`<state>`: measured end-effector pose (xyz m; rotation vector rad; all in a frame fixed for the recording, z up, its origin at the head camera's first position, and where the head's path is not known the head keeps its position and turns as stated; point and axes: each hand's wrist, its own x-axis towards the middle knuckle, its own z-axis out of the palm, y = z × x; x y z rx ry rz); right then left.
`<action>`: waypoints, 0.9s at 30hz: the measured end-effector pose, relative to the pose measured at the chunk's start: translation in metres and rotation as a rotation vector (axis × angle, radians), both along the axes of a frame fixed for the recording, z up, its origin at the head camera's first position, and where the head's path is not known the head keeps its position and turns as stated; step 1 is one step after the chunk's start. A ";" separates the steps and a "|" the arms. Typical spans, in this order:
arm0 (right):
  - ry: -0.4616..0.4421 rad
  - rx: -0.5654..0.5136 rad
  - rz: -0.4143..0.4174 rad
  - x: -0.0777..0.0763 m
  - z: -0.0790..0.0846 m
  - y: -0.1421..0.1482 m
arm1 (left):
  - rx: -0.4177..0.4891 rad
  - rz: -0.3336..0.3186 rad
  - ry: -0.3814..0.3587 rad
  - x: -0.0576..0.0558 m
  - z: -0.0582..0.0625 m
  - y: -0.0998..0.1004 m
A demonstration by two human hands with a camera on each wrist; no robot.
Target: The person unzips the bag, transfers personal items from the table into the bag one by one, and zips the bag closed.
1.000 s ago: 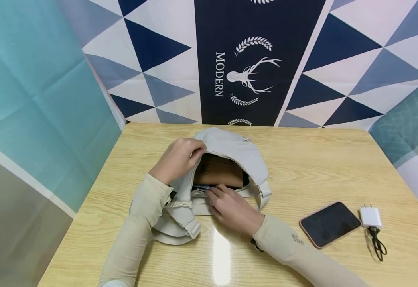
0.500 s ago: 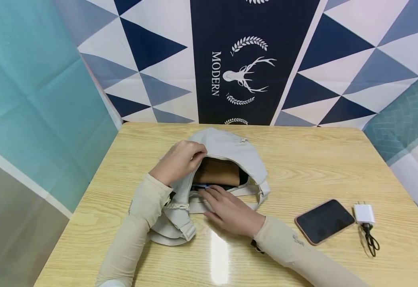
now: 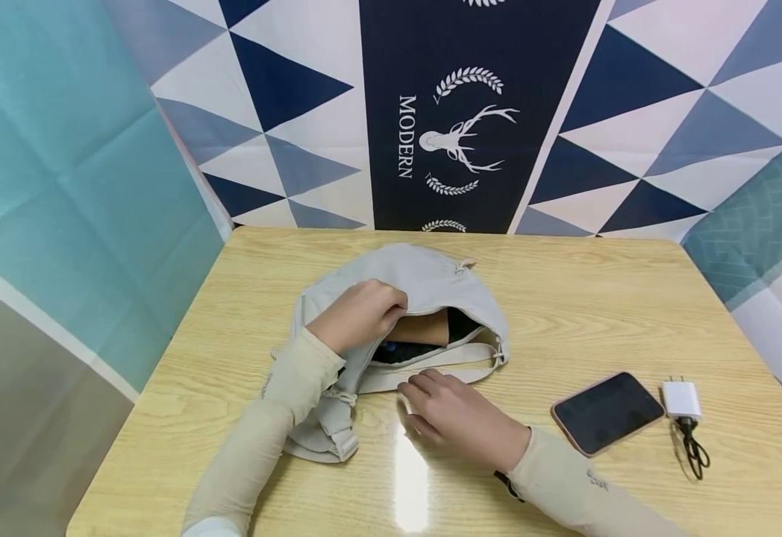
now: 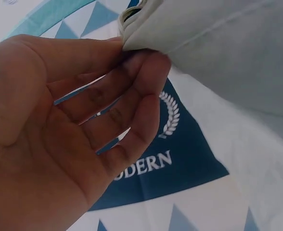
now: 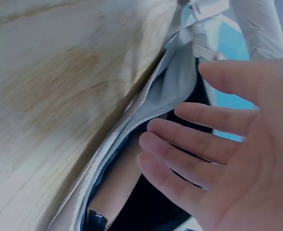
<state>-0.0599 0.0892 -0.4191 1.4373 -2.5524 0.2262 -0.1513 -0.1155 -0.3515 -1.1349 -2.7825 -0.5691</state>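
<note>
A pale grey fabric bag (image 3: 424, 280) with straps lies on the table, its zip opening facing me. My left hand (image 3: 364, 317) pinches the opening's upper edge; the left wrist view shows the folded cloth (image 4: 237, 57) between thumb and fingertips. Inside sits a brown, leather-like item (image 3: 423, 328), with something dark and a bit of blue beside it; most of the contents are hidden. My right hand (image 3: 461, 414) is just in front of the bag, by the strap (image 3: 391, 382), fingers loosely extended and holding nothing. The right wrist view shows its spread fingers (image 5: 194, 139) before the opening.
To the right on the wooden table (image 3: 586, 298) lie a phone (image 3: 608, 412) with a dark screen and a white charger plug (image 3: 683, 400) with a coiled black cable (image 3: 695, 451). A patterned cloth (image 3: 310, 97) hangs behind the table.
My left hand has drawn the bag's upper edge down toward me and rightward, narrowing the opening. My right hand has come away from the opening, toward me and to the right.
</note>
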 end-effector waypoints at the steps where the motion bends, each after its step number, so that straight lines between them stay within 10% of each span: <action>1: 0.006 0.012 0.005 0.001 0.001 0.000 | -0.009 -0.006 -0.009 0.000 -0.002 0.001; 15: 0.049 -0.027 0.116 0.013 0.009 -0.011 | -0.211 -0.023 -0.263 0.002 -0.042 0.022; 21: -0.021 -0.045 0.085 0.009 0.013 -0.014 | -0.177 0.009 -0.335 0.011 -0.022 -0.001; 27: -0.059 -0.074 0.058 0.001 0.013 -0.020 | -0.070 0.153 -0.200 0.037 0.006 -0.043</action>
